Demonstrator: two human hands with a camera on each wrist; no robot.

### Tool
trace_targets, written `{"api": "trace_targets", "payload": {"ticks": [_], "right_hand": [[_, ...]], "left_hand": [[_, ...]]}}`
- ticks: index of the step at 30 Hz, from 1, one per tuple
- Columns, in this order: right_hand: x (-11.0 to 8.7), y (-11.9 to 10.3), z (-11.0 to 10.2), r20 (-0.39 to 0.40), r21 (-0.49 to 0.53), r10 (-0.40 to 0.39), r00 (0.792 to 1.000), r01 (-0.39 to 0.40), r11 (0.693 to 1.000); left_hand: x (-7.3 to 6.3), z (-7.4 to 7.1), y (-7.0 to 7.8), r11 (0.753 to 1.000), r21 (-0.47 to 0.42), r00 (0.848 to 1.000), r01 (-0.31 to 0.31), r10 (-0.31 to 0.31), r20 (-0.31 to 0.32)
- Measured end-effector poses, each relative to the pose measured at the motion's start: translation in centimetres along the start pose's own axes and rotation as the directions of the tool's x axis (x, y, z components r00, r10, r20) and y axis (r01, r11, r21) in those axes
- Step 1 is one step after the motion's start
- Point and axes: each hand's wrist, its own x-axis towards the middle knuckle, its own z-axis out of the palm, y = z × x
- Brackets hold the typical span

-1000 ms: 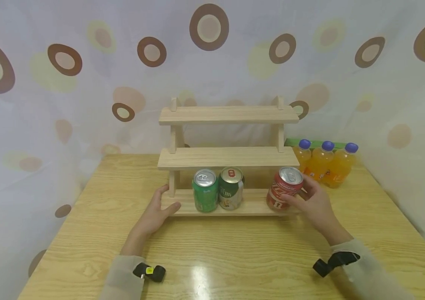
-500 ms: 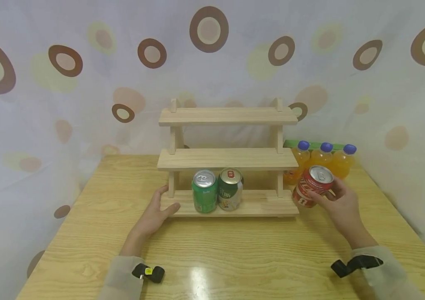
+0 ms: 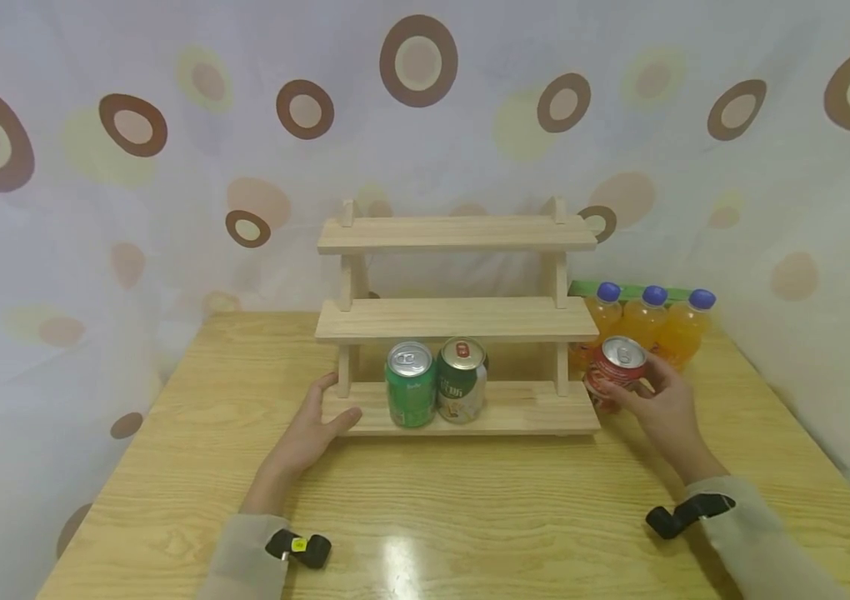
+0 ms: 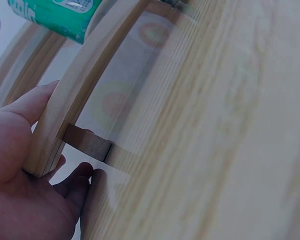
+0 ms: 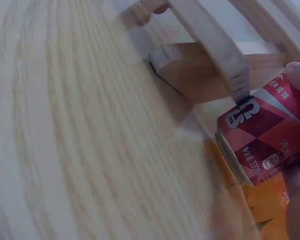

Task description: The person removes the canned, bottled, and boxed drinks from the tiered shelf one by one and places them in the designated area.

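My right hand grips a red soda can just right of the rack's lowest board, thumb on the near side. In the right wrist view the can is tilted across the picture, close to the board's end. My left hand holds the left end of the lowest board of the wooden three-tier display rack; in the left wrist view the thumb lies along one face of the board and the fingers on the other. On that board a green can and a dark green-and-white can stand upright side by side.
Behind the red can stand three orange drink bottles with blue caps, partly hidden by it. A green strip lies behind them. The rack rests on a wood-grain table, before a patterned curtain.
The red can in my right hand has moved from the right end of the lowest board out past it, then slightly back left. My left hand and the two green cans have stayed put.
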Motion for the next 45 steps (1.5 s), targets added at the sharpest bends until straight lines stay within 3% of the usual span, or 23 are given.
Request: {"api": "trace_targets", "payload": {"ticks": [8, 13, 17, 23, 30, 34, 39, 45], "right_hand": [[0.3, 0.8, 0.5, 0.029, 0.068, 0.032, 0.999, -0.034, 0.997], [0.2, 0.6, 0.2, 0.064, -0.017, 0.031, 0.997, -0.030, 0.999], [-0.4, 0.1, -0.7, 0.005, -0.063, 0.038, 0.999, -0.038, 0.997], [-0.8, -1.2, -1.8, -0.124, 0.071, -0.002, 0.992, 0.011, 0.997], [-1.9, -3.6, -1.7, -0.139, 0.088, -0.065, 0.988, 0.078, 0.993], [-2.5, -5.6, -0.7, -0.116, 0.109, -0.124, 0.986, 0.136, 0.985], [-3.0, -7.4, 0.9, -0.028, 0.189, -0.215, 0.976, 0.216, 0.958], [-3.4, -8.1, 2.9, 0.050, 0.281, -0.252, 0.966, 0.228, 0.932]], "left_hand": [[0.0, -0.1, -0.2, 1.000, -0.001, 1.000, 0.016, -0.016, -0.009], [-0.3, -0.2, -0.2, 1.000, 0.023, 1.000, 0.012, -0.012, -0.018], [-0.3, -0.2, -0.2, 0.999, 0.032, 1.000, 0.015, -0.014, -0.011], [-0.1, -0.4, 0.2, 0.999, 0.034, 1.000, 0.013, -0.012, -0.015], [-0.8, -0.4, 2.0, 0.999, 0.016, 1.000, 0.028, -0.028, 0.011], [-1.4, -0.3, 3.5, 0.999, 0.019, 0.999, 0.048, -0.048, 0.018], [-1.8, -0.2, 4.0, 0.998, 0.025, 0.998, 0.056, -0.056, 0.013], [-0.3, 0.0, 1.0, 0.999, 0.021, 0.999, 0.036, -0.036, -0.001]]}}
